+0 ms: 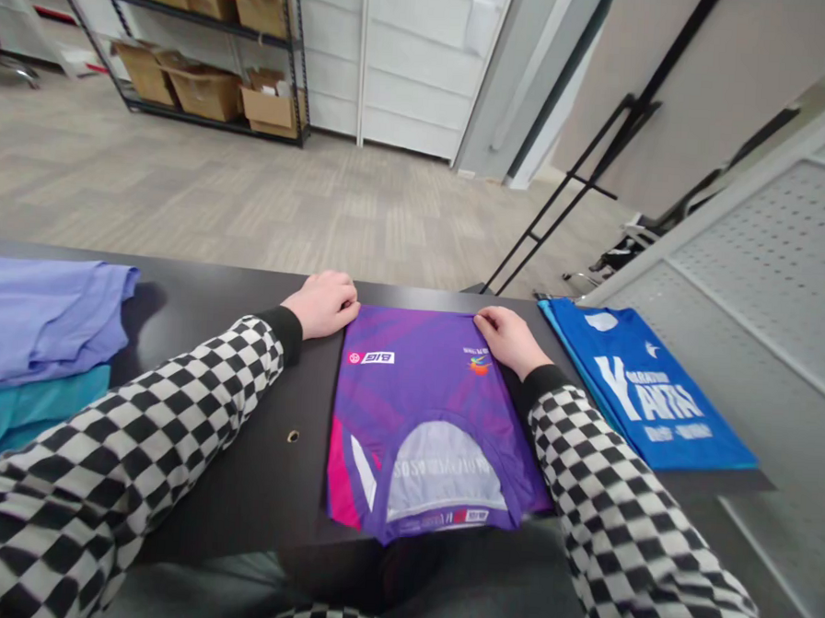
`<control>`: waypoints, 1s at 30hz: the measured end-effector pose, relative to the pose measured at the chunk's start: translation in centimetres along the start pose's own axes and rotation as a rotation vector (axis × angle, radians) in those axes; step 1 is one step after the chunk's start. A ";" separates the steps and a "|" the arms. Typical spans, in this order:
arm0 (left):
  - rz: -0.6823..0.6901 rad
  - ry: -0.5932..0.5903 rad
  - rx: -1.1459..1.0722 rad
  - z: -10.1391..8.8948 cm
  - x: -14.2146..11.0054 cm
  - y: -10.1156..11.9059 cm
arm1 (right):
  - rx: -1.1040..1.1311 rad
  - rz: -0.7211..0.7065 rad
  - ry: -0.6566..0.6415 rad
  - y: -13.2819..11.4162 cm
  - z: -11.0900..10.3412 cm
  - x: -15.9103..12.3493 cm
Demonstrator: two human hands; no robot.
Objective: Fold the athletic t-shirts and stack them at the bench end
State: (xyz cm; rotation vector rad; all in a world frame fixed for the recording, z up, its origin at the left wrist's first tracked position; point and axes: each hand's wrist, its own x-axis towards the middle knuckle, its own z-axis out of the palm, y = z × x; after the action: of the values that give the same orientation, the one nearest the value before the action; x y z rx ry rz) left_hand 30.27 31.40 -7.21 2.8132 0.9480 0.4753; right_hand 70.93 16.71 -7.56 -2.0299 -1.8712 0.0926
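Lavender shirt (38,322) is lying folded on a teal shirt (26,418) at the far left of the black table (237,484). Left hand (321,304) is curling, fingers together, at the far left corner of the purple jersey (434,421); cannot tell whether it is pinching cloth. Right hand (511,342) is resting, fingers together, on the jersey's far edge; pinch equally unclear. Jersey is lying flat between the hands, mid-table. Blue jersey (644,386) with white lettering is lying flat nearby, at right.
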 end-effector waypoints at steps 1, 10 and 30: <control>-0.009 -0.001 0.006 0.0 0.2 -0.2 | 0.005 -0.012 0.001 0.2 0.2 0.8; -0.155 0.019 0.037 0.1 2.1 -1.6 | 0.092 -0.005 0.029 0.6 1.3 5.6; 0.696 -0.321 -0.129 -3.6 -6.3 17.2 | 0.177 0.175 -0.521 0.0 -8.7 -2.2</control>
State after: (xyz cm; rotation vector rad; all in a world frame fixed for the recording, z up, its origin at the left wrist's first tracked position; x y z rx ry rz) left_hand 34.06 14.00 -1.48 2.9014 -0.1356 0.1251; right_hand 73.24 12.60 0.09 -2.1801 -1.8685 0.8767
